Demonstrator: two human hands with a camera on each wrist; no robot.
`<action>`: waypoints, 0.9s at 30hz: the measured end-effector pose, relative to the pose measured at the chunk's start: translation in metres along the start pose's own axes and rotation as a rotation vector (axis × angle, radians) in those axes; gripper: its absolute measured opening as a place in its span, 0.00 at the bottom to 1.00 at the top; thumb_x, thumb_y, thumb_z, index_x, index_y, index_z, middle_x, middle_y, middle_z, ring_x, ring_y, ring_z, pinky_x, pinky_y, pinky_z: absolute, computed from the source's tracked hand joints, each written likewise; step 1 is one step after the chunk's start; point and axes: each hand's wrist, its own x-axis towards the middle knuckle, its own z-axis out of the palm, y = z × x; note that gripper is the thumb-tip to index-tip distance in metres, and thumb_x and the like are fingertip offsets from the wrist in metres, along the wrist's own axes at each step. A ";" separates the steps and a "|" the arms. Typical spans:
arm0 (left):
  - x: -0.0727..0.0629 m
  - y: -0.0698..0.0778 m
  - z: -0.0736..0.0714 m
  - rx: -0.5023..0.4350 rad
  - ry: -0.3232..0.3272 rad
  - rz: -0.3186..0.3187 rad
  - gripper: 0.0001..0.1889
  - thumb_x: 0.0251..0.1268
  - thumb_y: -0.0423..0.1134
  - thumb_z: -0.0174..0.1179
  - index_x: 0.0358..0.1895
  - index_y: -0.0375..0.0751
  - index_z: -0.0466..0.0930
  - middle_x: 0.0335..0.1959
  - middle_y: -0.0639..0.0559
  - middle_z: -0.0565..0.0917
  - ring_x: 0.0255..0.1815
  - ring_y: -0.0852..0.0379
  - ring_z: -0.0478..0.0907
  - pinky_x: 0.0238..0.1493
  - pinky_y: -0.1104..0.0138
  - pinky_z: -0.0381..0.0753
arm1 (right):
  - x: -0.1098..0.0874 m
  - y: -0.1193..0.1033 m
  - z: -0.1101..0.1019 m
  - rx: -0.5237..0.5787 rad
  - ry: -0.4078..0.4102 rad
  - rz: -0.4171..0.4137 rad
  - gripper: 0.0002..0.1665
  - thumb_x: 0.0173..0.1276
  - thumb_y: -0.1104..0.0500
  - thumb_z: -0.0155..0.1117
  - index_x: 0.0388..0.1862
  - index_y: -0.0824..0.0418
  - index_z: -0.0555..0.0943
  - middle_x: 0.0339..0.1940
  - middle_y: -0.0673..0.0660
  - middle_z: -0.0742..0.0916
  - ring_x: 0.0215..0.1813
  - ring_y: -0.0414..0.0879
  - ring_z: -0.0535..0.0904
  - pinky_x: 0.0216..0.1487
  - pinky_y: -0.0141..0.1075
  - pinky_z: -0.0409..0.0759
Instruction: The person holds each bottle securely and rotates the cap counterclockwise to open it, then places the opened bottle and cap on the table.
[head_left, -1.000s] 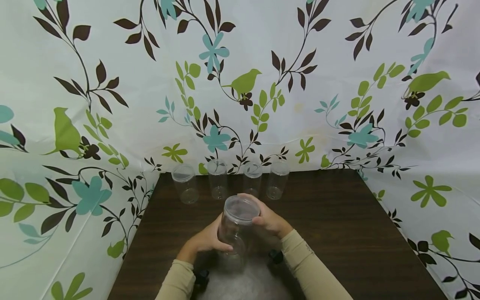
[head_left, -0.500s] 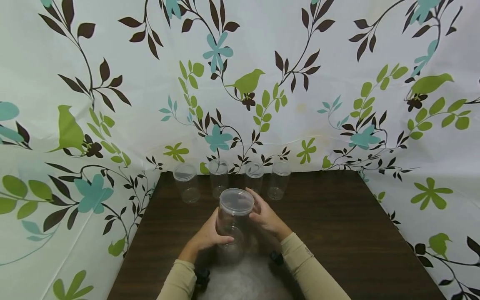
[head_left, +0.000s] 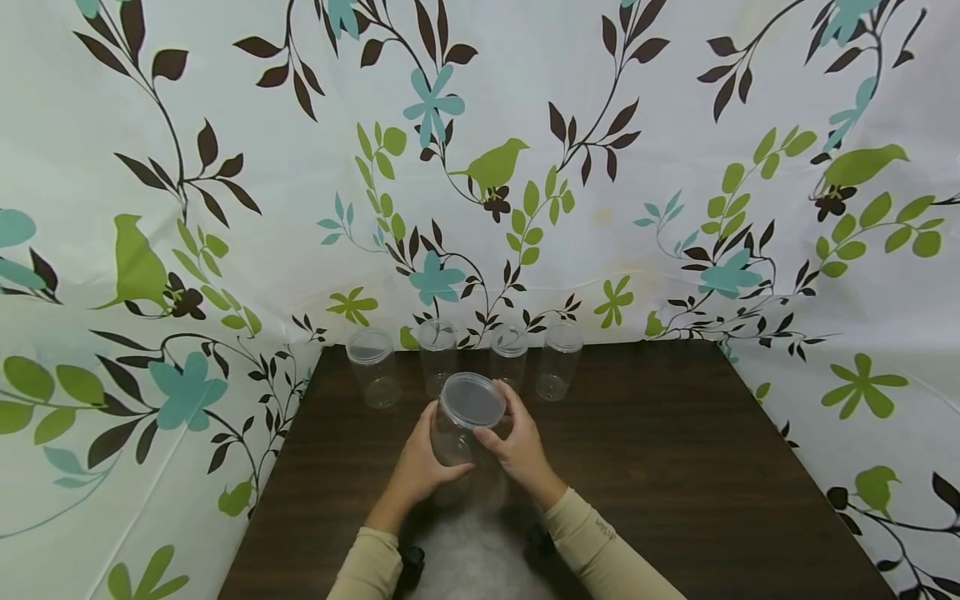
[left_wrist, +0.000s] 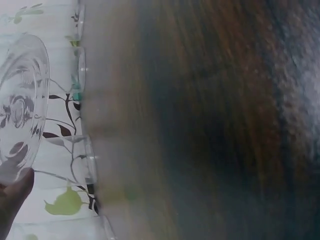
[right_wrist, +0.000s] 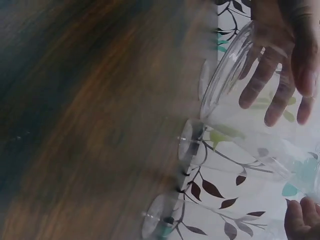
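Note:
A clear plastic jar (head_left: 452, 443) with a translucent lid (head_left: 472, 400) is held above the table, its lid tipped toward the head camera. My left hand (head_left: 418, 462) grips the jar's body from the left, thumb on the near side. My right hand (head_left: 522, 446) holds the lid end from the right, thumb at the lid's near edge and fingers round the far side. The left wrist view catches the ridged jar base (left_wrist: 20, 107) beside the left thumb. Through the clear wall in the right wrist view, the left hand's fingers (right_wrist: 276, 107) show spread.
Several similar clear jars stand in a row along the back edge of the dark wooden table (head_left: 675, 467), among them a left one (head_left: 377, 379) and a right one (head_left: 558, 367). Patterned white sheeting (head_left: 285, 183) rises behind and at both sides.
The held jar has shifted slightly left and tilted, turning its lid more toward the head camera. My right hand has moved left, its thumb now lower on the lid's near edge.

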 end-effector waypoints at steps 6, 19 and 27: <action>-0.002 0.010 -0.005 -0.028 -0.086 0.033 0.63 0.33 0.45 0.87 0.77 0.42 0.56 0.69 0.42 0.74 0.65 0.47 0.74 0.64 0.47 0.72 | 0.005 -0.005 -0.005 -0.003 -0.037 0.025 0.55 0.60 0.34 0.74 0.76 0.64 0.67 0.72 0.64 0.75 0.69 0.61 0.73 0.67 0.47 0.70; -0.001 0.008 -0.011 -0.600 -0.598 0.083 0.65 0.47 0.31 0.79 0.83 0.51 0.39 0.79 0.41 0.56 0.74 0.50 0.64 0.70 0.67 0.63 | 0.025 0.016 -0.041 0.574 -0.630 -0.046 0.60 0.65 0.28 0.64 0.81 0.64 0.54 0.78 0.67 0.66 0.73 0.59 0.67 0.68 0.45 0.72; 0.000 0.014 -0.009 -0.481 -0.292 0.017 0.62 0.42 0.28 0.81 0.81 0.41 0.47 0.75 0.38 0.64 0.73 0.47 0.66 0.70 0.67 0.64 | 0.023 0.021 -0.037 0.702 -0.474 -0.053 0.63 0.71 0.40 0.65 0.83 0.66 0.35 0.82 0.73 0.49 0.79 0.46 0.59 0.73 0.40 0.65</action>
